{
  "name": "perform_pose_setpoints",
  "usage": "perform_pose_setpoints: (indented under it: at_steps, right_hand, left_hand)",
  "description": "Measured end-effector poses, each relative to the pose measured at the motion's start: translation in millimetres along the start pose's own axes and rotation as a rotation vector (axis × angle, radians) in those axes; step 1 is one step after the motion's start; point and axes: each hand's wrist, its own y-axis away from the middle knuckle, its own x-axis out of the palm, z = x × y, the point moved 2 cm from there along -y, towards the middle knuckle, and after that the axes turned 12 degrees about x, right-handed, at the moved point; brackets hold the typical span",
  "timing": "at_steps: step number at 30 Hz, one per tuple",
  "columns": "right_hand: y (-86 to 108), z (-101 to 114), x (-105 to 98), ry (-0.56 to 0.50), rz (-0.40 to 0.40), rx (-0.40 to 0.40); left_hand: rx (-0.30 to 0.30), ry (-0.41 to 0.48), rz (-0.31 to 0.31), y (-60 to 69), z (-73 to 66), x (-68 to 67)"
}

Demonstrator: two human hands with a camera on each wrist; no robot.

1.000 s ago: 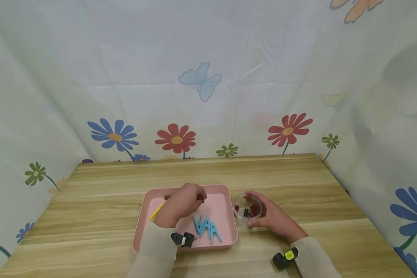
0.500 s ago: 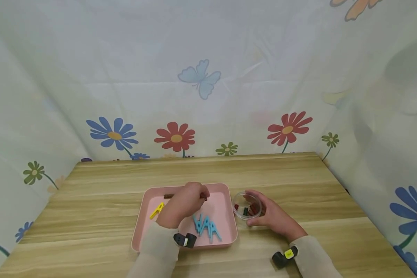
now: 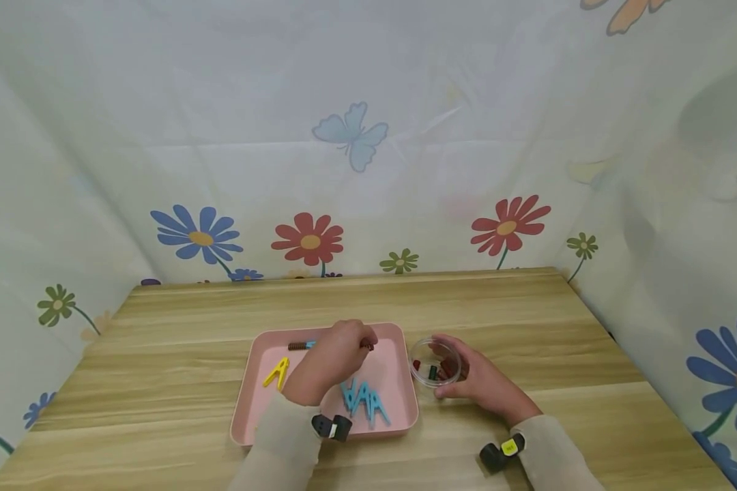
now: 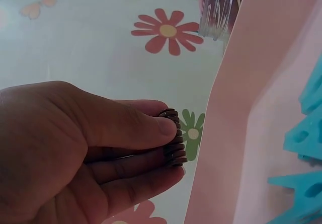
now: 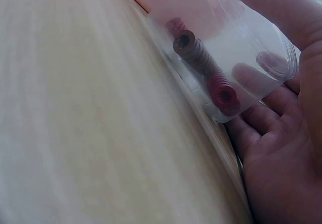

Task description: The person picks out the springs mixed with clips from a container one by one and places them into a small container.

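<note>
My left hand [image 3: 331, 361] pinches a brown coil spring [image 4: 175, 146] between thumb and fingers, above the back of the pink tray [image 3: 241, 402]. My right hand [image 3: 485, 383] grips a clear plastic cup [image 5: 251, 38] on the table just right of the tray. Inside the cup lie a green spring [image 3: 432, 372], a brown spring [image 5: 193, 50], and red springs [image 5: 224, 94]. Several light-blue clothespins [image 3: 364, 401] lie in the tray in front of my left hand. A yellow clothespin [image 3: 278, 372] and another brown spring [image 3: 297, 346] lie to its left.
A small blue piece [image 3: 310, 344], partly hidden by my left hand, touches the end of the tray's brown spring. The wood-grain table [image 3: 178, 354] extends around the tray. A flower-printed curtain [image 3: 252, 170] stands along its back and sides.
My left hand has shifted slightly right with the spring, uncovering more of the yellow clothespin, the brown spring and the blue piece. My right hand stays around the cup.
</note>
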Motion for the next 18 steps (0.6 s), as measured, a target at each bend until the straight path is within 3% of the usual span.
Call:
perform_pose_setpoints:
  at_steps: [18]
  right_hand:
    - [0.0, -3.2, 0.2, -0.001, 0.009, -0.032]
  left_hand:
    - [0.106, -0.013, -0.056, -1.9, -10.6, 3.7]
